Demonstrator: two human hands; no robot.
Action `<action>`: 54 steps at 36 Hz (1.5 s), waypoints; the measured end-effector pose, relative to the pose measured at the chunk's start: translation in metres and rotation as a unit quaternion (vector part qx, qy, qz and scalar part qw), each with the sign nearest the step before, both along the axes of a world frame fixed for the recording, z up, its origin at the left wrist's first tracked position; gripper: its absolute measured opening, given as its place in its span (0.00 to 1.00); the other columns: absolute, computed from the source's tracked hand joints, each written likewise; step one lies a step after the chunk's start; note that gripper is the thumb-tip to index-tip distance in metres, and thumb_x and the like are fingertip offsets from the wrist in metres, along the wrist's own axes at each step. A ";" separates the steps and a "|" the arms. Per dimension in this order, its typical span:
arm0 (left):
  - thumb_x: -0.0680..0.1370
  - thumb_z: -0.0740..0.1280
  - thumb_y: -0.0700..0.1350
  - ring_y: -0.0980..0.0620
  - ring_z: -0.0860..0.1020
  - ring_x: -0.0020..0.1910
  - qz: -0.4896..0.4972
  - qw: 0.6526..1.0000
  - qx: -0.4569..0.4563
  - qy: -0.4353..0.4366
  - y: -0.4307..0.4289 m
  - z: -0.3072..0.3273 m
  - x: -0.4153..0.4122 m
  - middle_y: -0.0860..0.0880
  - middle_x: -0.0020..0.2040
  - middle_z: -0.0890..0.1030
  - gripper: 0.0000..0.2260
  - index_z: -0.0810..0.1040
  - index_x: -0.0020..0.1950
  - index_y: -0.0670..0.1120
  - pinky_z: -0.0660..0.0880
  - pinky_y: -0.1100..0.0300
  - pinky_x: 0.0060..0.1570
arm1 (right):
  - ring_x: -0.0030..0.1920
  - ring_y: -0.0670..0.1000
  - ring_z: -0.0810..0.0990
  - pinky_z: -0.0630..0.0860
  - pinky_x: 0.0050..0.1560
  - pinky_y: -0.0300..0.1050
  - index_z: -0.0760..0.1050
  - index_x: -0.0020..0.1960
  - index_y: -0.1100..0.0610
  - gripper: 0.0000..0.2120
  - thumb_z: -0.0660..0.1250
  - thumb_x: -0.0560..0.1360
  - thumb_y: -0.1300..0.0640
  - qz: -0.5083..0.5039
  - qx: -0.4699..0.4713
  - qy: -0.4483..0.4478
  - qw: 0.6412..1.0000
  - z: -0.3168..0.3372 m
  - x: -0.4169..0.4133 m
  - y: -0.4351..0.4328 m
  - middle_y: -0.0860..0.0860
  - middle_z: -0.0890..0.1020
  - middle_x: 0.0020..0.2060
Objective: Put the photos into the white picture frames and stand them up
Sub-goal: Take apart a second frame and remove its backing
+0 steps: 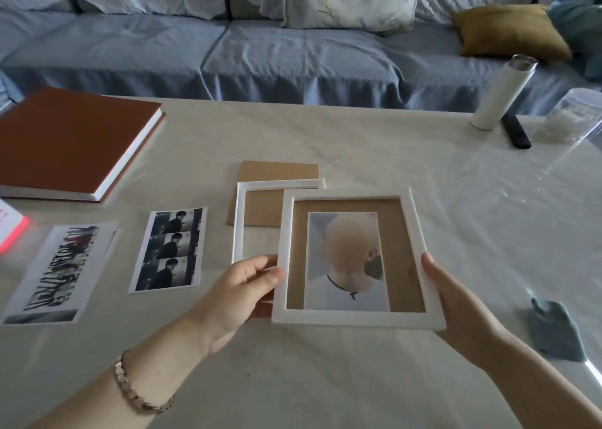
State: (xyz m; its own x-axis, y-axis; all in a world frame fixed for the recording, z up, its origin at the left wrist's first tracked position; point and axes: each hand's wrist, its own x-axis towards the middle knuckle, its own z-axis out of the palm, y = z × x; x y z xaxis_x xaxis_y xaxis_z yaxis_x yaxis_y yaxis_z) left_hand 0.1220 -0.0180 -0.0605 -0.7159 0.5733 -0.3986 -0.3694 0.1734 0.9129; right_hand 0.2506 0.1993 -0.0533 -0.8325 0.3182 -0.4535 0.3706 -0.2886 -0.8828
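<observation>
Already the left hand (247,285) and right hand (456,301) grip one filled frame (355,318) — an empty frame (239,220) and two photos (169,249) remain.

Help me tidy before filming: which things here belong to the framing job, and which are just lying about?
Job: held frame with photo; empty white frame; cardboard backing; photo-strip print; far-left print.
Lying about: brown book; white bottle; black remote; clear container; grey cloth.

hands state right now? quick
Left hand: holding the left edge of the white rectangular picture frame with a photo inside.
Right hand: holding that frame's right edge.
</observation>
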 end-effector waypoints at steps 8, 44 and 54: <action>0.78 0.61 0.39 0.58 0.81 0.33 -0.003 0.999 0.014 -0.036 0.006 -0.004 0.005 0.52 0.37 0.84 0.08 0.78 0.52 0.47 0.76 0.67 0.30 | 0.36 0.52 0.84 0.81 0.32 0.42 0.80 0.44 0.52 0.15 0.60 0.67 0.46 -0.051 -0.008 0.060 0.997 0.002 0.000 0.001 0.54 0.85 0.37; 0.77 0.60 0.42 0.53 0.81 0.34 -0.063 0.997 0.035 0.008 0.011 0.024 -0.010 0.46 0.37 0.83 0.09 0.78 0.46 0.39 0.79 0.62 0.34 | 0.51 0.54 0.78 0.72 0.49 0.47 0.71 0.61 0.53 0.25 0.68 0.69 0.42 -0.030 0.401 -0.051 0.914 -0.014 -0.018 0.003 0.53 0.79 0.52; 0.73 0.66 0.54 0.52 0.76 0.30 0.144 0.980 -0.030 -0.132 0.023 -0.034 -0.024 0.48 0.33 0.80 0.13 0.78 0.41 0.45 0.75 0.63 0.31 | 0.45 0.55 0.77 0.67 0.40 0.43 0.78 0.50 0.56 0.07 0.67 0.72 0.57 -0.027 0.412 -0.074 0.908 -0.055 -0.018 -0.005 0.54 0.77 0.44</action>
State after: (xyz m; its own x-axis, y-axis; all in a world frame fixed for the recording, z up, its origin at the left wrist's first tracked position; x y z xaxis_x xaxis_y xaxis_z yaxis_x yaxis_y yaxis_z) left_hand 0.0983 0.0048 -0.0949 -0.7117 0.3316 -0.6193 -0.6336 0.0778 0.7698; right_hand 0.2328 0.1945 -0.1081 -0.7548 0.6388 -0.1493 0.5083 0.4256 -0.7487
